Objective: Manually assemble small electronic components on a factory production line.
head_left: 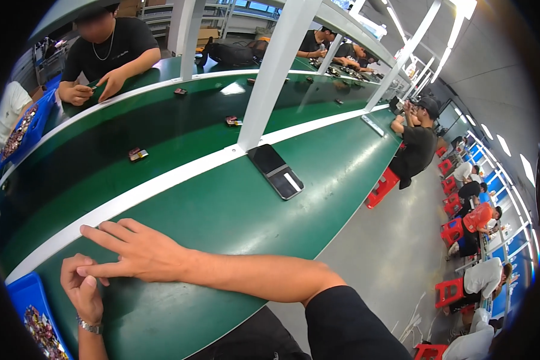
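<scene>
My left hand (84,289), with a metal watch (89,326) at its wrist, is over the near left end of the green bench (222,210). Its fingers are curled in, and anything between them is hidden. My right arm reaches across the bench, so that my right hand (144,251) lies back up just beside the left. Most of its fingers stretch out apart, and its lowest digit meets the curled left fingers. At the lower left, nearest my left hand, stands a blue tray (27,285) filled with many small wrapped-looking pieces.
A dark phone-like device (276,172) lies beside a white post (276,78). Beyond a white rail (162,175), small parts (138,154) sit on a green belt (180,129). A person (111,54) works opposite; another (417,138) sits farther along on a red stool (382,187).
</scene>
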Demonstrator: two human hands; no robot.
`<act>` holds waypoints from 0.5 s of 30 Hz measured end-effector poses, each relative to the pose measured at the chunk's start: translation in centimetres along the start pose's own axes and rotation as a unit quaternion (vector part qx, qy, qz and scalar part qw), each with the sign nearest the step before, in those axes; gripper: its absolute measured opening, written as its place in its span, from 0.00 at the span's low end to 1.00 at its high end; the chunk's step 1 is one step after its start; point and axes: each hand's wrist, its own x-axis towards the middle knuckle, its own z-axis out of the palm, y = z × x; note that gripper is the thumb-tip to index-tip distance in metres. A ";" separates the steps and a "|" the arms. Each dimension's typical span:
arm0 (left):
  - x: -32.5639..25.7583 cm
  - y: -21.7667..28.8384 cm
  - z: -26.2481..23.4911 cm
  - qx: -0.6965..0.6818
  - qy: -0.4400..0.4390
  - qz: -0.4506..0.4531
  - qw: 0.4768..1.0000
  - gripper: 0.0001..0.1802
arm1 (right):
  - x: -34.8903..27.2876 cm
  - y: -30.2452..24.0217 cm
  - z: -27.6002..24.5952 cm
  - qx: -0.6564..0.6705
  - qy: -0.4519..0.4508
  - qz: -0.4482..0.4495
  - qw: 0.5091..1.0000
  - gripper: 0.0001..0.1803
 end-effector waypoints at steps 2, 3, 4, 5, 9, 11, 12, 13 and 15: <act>-0.1 1.3 -1.6 0.002 -0.008 -0.005 1.000 0.20 | 1.3 -0.4 0.8 0.004 -0.027 -0.004 1.000 0.25; -0.8 1.8 -2.8 0.041 0.009 -0.006 0.999 0.17 | 2.5 -1.2 1.6 0.024 -0.034 -0.021 0.999 0.25; -1.2 3.0 -2.3 0.039 0.029 -0.041 0.998 0.14 | 2.8 -1.2 2.2 0.073 -0.023 -0.040 0.996 0.26; -0.8 2.6 -2.3 0.111 -0.023 -0.040 0.993 0.12 | 2.4 -1.1 1.8 0.091 -0.065 0.014 0.994 0.30; 0.7 0.8 2.2 0.049 -0.070 0.056 0.995 0.12 | 0.5 -0.2 -0.7 0.098 -0.129 0.208 0.965 0.37; 1.8 1.5 3.1 0.027 -0.133 0.026 0.990 0.13 | -2.3 1.0 0.6 0.098 -0.040 0.206 0.973 0.32; 1.5 0.3 2.9 0.015 -0.108 0.052 0.993 0.13 | -0.2 0.3 -1.7 -0.041 -0.109 -0.027 0.993 0.31; 1.1 0.7 3.1 -0.038 -0.083 0.023 0.996 0.13 | -0.4 0.0 -0.9 -0.045 -0.100 -0.025 0.994 0.28; 1.5 -1.5 2.9 0.043 -0.051 0.117 0.991 0.08 | 0.7 -1.1 -0.5 -0.012 -0.097 -0.037 0.995 0.27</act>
